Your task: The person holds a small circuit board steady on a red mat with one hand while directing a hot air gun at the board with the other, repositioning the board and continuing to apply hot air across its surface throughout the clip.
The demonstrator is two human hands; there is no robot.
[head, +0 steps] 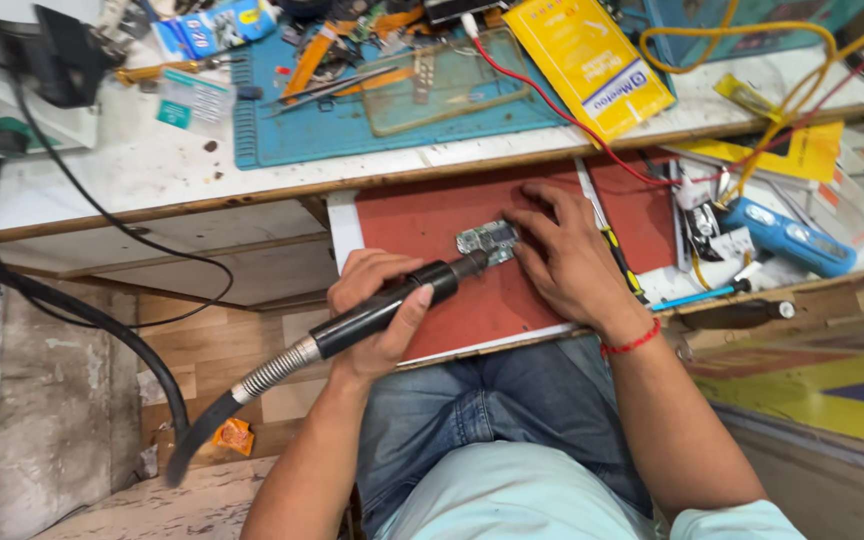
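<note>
My left hand (377, 310) grips a black hot-air handpiece (392, 303) with a ribbed metal collar and a thick black hose trailing down to the left. Its nozzle points at a small circuit board (482, 240) lying on a red board (482, 300) that rests across my lap. My right hand (562, 250) lies flat on the red board, fingers pressing on the right edge of the circuit board. A red thread band circles that wrist.
A blue work mat (282, 130) with tweezers and tools lies on the white bench (102, 170) above. A yellow package (587, 60), red and yellow wires (592, 135), a blue tool (787, 235) and a black power unit (42, 55) surround the spot.
</note>
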